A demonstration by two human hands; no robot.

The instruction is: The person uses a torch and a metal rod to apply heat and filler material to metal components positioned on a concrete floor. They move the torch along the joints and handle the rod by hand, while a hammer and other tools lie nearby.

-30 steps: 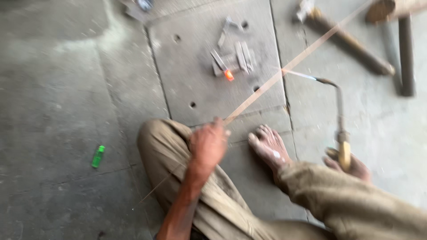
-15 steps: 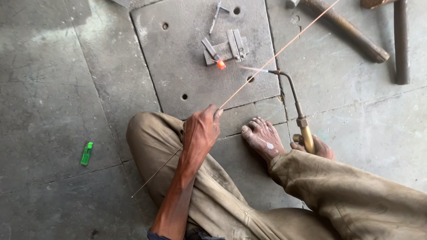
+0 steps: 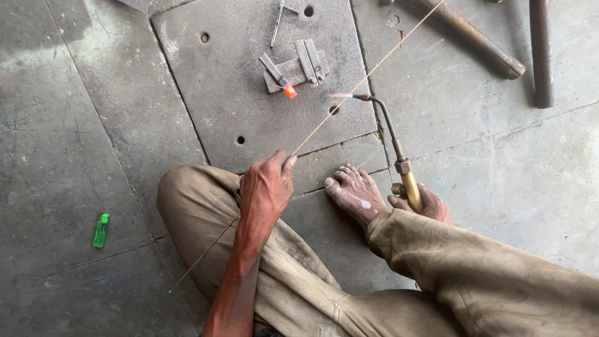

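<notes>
A person sits on a grey concrete floor, seen from above by a camera on their own head, with a flat steel plate point(image 3: 249, 93) lying on the floor just beyond their knees. All places here are given from that plate.

On the plate's far half lies a small metal workpiece point(image 3: 296, 68) of short flat bars, and its near tip glows orange-red point(image 3: 290, 92).

The left hand point(image 3: 265, 190) rests just off the plate's near edge, above the left knee. Its fingers are closed in a pinch around a long thin filler rod point(image 3: 349, 93). The rod's long axis runs diagonally: from behind the hand near the left thigh, up through the fingers, across the plate's near right corner, and on past the plate's far right side. It passes to the right of the glowing tip, near but not touching.

The right hand point(image 3: 424, 203) sits off the plate's near right corner, beside a bare foot point(image 3: 355, 193). It is wrapped around the brass handle of a gas torch point(image 3: 399, 162); how tightly the fingers close is hard to tell, since a trouser leg hides part of them. The torch's bent neck reaches back over the plate's right edge, its small flame point(image 3: 340, 95) pointing left toward the glowing tip, just short of it. The torch tip is nearer the glow than the left hand's fingers are.

Well to the left of the plate lies a green lighter point(image 3: 100, 229). Beyond its far right corner lie two dark metal bars point(image 3: 474, 37). No containers are in view
</notes>
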